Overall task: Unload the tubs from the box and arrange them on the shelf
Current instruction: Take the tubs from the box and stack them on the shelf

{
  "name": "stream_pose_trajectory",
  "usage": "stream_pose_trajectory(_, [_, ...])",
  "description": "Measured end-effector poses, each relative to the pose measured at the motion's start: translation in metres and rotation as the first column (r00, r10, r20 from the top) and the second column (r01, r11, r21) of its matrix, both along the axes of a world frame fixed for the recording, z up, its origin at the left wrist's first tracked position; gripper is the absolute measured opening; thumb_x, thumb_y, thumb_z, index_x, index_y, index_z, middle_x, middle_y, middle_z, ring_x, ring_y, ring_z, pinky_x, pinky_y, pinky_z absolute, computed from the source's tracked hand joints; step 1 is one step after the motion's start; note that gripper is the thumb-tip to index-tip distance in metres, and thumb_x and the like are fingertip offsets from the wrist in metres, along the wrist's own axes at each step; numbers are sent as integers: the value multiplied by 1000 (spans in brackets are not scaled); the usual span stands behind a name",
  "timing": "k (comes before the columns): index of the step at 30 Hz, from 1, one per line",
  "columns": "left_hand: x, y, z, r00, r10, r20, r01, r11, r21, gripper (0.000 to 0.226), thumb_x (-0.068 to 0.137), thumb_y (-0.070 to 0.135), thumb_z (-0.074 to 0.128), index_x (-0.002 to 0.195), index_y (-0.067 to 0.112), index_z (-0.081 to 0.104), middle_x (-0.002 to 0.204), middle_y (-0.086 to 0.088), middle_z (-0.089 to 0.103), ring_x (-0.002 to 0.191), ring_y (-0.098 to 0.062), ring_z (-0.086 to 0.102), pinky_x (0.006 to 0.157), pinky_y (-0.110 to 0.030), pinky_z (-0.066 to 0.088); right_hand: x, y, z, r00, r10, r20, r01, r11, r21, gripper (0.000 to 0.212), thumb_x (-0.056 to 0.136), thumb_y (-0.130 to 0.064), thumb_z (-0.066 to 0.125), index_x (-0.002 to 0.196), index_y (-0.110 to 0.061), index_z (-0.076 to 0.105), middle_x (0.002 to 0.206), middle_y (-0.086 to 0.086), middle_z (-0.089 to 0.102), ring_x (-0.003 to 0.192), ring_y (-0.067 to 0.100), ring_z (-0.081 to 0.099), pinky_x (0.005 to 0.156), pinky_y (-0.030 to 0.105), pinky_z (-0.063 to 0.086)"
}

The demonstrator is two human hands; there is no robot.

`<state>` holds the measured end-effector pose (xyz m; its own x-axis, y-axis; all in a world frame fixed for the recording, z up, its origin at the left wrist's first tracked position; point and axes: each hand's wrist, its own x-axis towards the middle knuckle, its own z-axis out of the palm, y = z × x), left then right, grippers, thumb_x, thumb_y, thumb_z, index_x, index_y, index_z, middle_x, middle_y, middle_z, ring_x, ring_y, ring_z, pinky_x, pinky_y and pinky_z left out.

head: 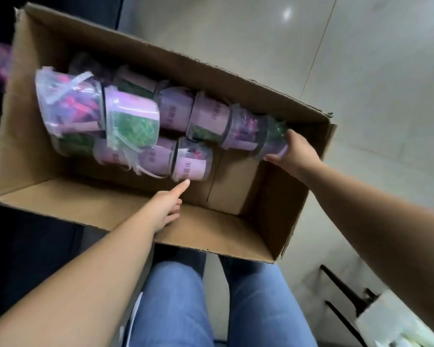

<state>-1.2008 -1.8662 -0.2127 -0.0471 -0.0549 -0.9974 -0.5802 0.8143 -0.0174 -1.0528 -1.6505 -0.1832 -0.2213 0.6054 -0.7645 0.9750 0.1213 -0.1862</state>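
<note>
A person in blue jeans (pixel 173 309) reaches into an open cardboard box (pixel 125 209) at centre frame, where clear, pink-labelled tubs (pixel 211 113) lie on their sides in rows. The right hand (pixel 296 154), right of centre, grips the end tub (pixel 273 139) of the upper row, thumb below and fingers over it. The left hand (pixel 164 209) stretches its index finger to touch the lower row's last tub (pixel 192 164), other fingers tucked under.

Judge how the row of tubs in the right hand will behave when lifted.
Probably light: the row of tubs is clear plastic. Likely to sag or split, since the right hand holds only its end. Round sides may roll.
</note>
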Motion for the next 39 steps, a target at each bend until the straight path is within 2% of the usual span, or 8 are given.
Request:
stream_pose_trajectory(7, [34,36,-54,899,439,5,-439,899,17,80,82,50,58,145,21,20,153,-8,23,139,-26,25,109,-46,26,1,32,-74,921,349,172,-341,937,-75,119,65,-57,72,147,-13,-2,154,11,11,142,27,13,115,33,15])
stream_pose_trajectory(11, [35,44,-77,694,713,-101,-712,701,49,85,75,55,63,143,22,23,146,-5,35,136,-27,30,106,-45,30,4,37,-98,821,501,274,-514,858,-27,126,59,-62,70,147,-17,-8,154,9,6,142,30,9,116,42,15])
stream_pose_trajectory(17, [46,52,-81,555,806,-207,-801,585,127,60,75,43,70,123,20,43,122,-2,57,118,-21,50,100,-38,38,5,34,-103,886,421,195,-425,905,-25,125,57,-45,81,147,-15,-1,151,10,16,140,27,18,113,36,22])
stream_pose_trajectory(20, [47,48,-67,609,756,-238,-756,645,113,53,63,49,77,101,25,49,110,1,63,105,-17,60,97,-34,47,2,35,-87,860,458,227,-465,885,-23,118,56,-45,81,144,-11,11,143,15,31,132,33,31,106,36,30])
stream_pose_trajectory(28, [46,26,-15,754,644,-127,-639,765,81,59,79,37,68,129,18,43,125,-4,58,115,-21,56,102,-39,44,9,17,-10,847,495,195,-510,860,33,116,58,-62,73,143,-7,17,147,12,29,132,33,32,107,41,27])
stream_pose_trajectory(33, [26,19,43,833,552,-19,-523,799,297,58,70,31,73,121,14,51,107,-4,65,90,-13,64,75,-29,57,18,10,38,999,38,-36,-41,994,-105,94,60,-41,82,134,-10,31,125,10,50,116,29,49,97,42,43])
stream_pose_trajectory(36, [11,21,86,859,512,6,-457,761,460,95,17,51,89,102,22,58,97,5,70,83,-5,67,68,-25,58,17,-1,79,930,-309,-200,260,936,-237,87,60,-23,85,129,-8,33,117,5,51,107,18,54,89,34,50])
stream_pose_trajectory(39, [-8,31,131,852,520,-60,-381,695,609,101,7,54,87,100,28,57,92,13,70,82,-1,67,70,-25,58,14,-21,130,852,-423,-308,331,892,-308,79,66,-5,79,129,-8,32,117,5,48,97,10,53,71,16,51])
